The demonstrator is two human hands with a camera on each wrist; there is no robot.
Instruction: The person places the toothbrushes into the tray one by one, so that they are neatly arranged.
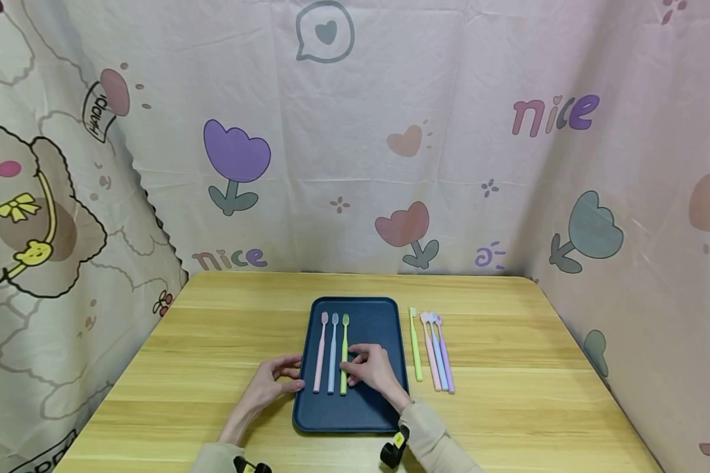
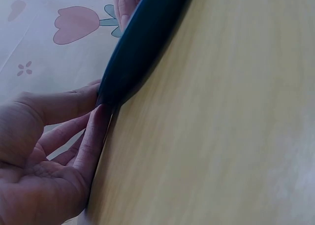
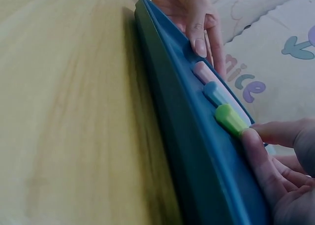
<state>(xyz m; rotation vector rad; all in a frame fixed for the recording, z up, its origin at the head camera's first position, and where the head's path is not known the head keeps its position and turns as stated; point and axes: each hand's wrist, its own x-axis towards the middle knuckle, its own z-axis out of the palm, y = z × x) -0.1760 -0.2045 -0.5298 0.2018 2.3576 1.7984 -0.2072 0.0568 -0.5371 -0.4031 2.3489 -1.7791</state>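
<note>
A dark blue tray [image 1: 373, 410] lies on the wooden table. Side by side on it are a pink toothbrush [image 1: 320, 355], a blue toothbrush [image 1: 332, 358] and a green toothbrush [image 1: 344, 341], bristle ends toward the far side. My right hand [image 1: 374, 368] reaches over the tray and pinches the green toothbrush between thumb and finger. In the right wrist view the green handle's end [image 3: 230, 119] shows just beyond those fingertips. At the tray's left side, my left hand [image 1: 272, 384] holds the rim, its thumb and fingers meeting at the edge in the left wrist view.
Right of the tray, a second green toothbrush [image 1: 416, 348] lies on the table [image 1: 509, 394]. Beside it, pink [image 1: 432, 358], blue [image 1: 440, 358] and purple [image 1: 446, 361] toothbrushes lie close together. A printed cloth [image 1: 343, 118] hangs behind the table and at its sides.
</note>
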